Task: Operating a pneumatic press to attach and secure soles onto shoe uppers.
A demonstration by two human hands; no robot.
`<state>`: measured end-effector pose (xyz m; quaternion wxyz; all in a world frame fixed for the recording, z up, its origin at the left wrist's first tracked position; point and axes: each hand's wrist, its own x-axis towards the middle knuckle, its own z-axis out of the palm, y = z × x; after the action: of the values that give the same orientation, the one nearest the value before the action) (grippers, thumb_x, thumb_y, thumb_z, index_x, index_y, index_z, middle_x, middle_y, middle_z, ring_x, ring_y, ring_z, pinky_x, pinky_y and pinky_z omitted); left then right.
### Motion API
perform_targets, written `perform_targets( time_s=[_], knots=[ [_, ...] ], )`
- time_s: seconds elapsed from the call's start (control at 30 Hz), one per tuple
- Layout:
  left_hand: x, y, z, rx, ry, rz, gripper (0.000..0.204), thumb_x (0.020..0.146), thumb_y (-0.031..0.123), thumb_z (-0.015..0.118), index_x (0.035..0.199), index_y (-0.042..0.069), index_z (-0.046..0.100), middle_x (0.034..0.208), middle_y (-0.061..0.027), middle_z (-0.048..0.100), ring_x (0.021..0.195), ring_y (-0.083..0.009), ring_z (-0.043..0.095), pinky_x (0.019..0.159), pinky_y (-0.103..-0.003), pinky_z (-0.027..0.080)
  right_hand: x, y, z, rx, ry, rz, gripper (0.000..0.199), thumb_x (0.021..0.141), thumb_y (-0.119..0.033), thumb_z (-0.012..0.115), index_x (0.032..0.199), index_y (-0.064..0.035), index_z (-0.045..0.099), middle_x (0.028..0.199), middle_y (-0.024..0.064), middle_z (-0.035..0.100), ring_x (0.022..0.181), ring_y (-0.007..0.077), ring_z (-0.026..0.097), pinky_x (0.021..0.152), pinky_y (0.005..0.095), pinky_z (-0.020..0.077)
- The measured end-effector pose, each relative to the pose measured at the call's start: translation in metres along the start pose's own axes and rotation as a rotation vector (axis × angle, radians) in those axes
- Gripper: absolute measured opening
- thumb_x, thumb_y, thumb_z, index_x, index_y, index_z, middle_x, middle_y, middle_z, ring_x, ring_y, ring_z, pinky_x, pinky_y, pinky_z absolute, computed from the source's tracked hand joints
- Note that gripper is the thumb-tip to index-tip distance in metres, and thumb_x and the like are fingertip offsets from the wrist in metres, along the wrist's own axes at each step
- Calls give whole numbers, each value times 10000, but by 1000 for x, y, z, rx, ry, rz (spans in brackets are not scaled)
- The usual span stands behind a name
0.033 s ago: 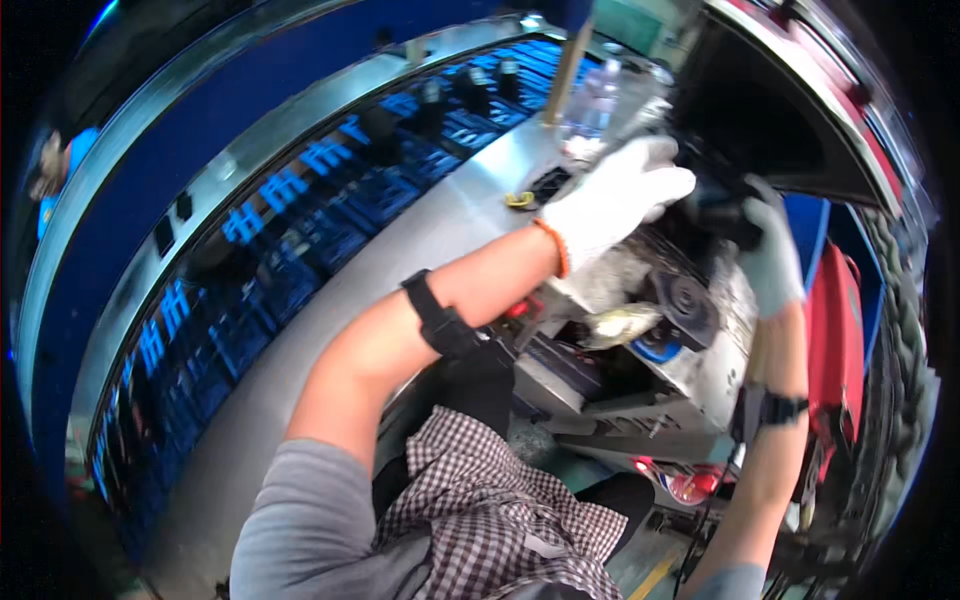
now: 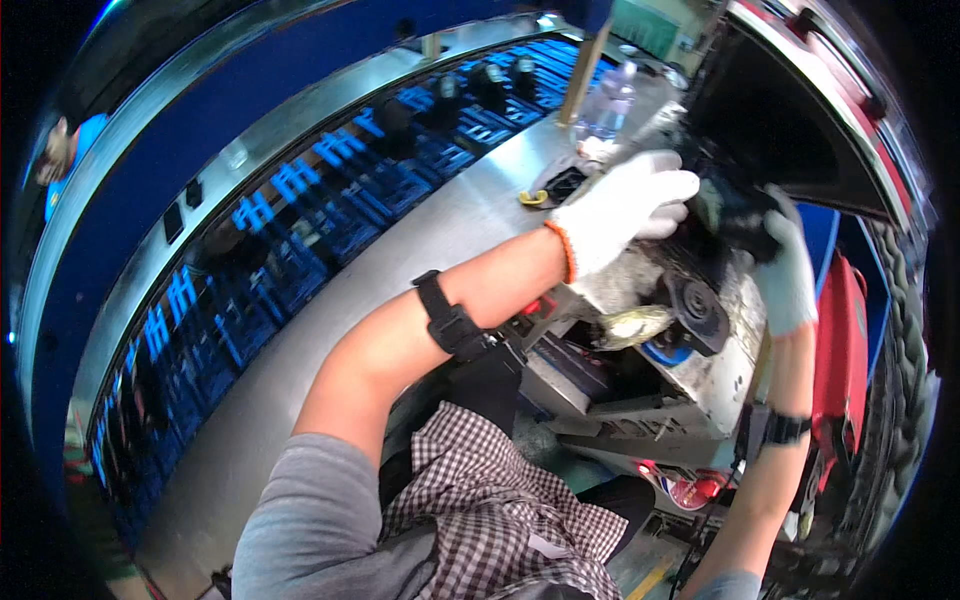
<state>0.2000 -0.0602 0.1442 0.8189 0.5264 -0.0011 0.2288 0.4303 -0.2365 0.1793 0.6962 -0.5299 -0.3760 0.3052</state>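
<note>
Both hands are working at the top of a grimy engine block [image 2: 690, 330] that is sitting in front of the person, under the raised dark lid [image 2: 770, 130] of a machine with red bodywork [image 2: 838, 340]. The left hand [image 2: 620, 212], in a white knit glove with an orange cuff, is lying over the upper left part of the block with its fingers curled loosely forward onto a dark part; whether it is actually clamping something cannot be told from here. The right hand [image 2: 785, 265], also gloved in white, is closing round a black part [image 2: 735, 215] at the top of the block, with the fingers wrapped over its right side. Each forearm is wearing a black strap [image 2: 450, 318].

Just below the hands, a black round pulley [image 2: 695, 312] is showing on the face of the block, with a pale yellowish piece [image 2: 635, 325] beside it.

The step in hand looks like seating or freeing that black part, one hand steadying while the other grips. The next move probably calls for a firm hold with the right hand and a steady counter-press from the left, since the space under the lid is tight.

Farther off, a clear plastic bottle [image 2: 607, 100] is standing on the grey surface [image 2: 440, 230] beside rows of blue crates [image 2: 330, 210].
</note>
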Motion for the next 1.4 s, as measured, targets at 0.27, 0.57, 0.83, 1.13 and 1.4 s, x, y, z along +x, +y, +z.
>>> perform_targets(
  time_s=[0.27,0.57,0.83,1.13,1.4],
  knots=[
    [-57,-5,9,-833,-6,60,556,1043,527,588,1406,107,555,1309,-115,678,1188,-269,679,1102,-461,532,-77,-8,137,-53,-274,-30,920,857,-420,782,1615,-93,376,1429,134,583,1295,271,608,1051,434,546],
    [-131,36,-175,-210,803,49,412,850,208,762,1225,73,660,1079,-105,721,916,-247,723,846,-381,616,-108,-13,102,-510,-101,-438,806,1053,-503,572,1605,35,337,1598,244,450,1473,398,468,1135,479,470],
    [-100,43,-397,741,1487,-136,698,670,254,862,1288,16,643,1199,-167,717,1103,-296,695,955,-414,540,-131,-20,30,-570,369,-358,581,1112,-311,502,1570,31,396,1558,208,494,1448,332,497,1161,438,439],
    [-152,48,-413,1275,1454,-135,780,838,543,748,1423,48,602,1483,-262,577,1395,-429,522,1124,-480,458,-124,1,35,-738,533,-369,353,1057,-82,501,1321,116,626,1423,168,583,1351,278,561,1127,388,484],
    [-353,117,-408,445,2354,-68,1280,620,496,965,1537,-8,228,1472,-280,519,1374,-423,523,1171,-497,439,-116,23,18,-621,515,-288,467,1131,-200,433,1505,79,453,1496,193,541,1364,292,562,1159,413,458]
  ],
)
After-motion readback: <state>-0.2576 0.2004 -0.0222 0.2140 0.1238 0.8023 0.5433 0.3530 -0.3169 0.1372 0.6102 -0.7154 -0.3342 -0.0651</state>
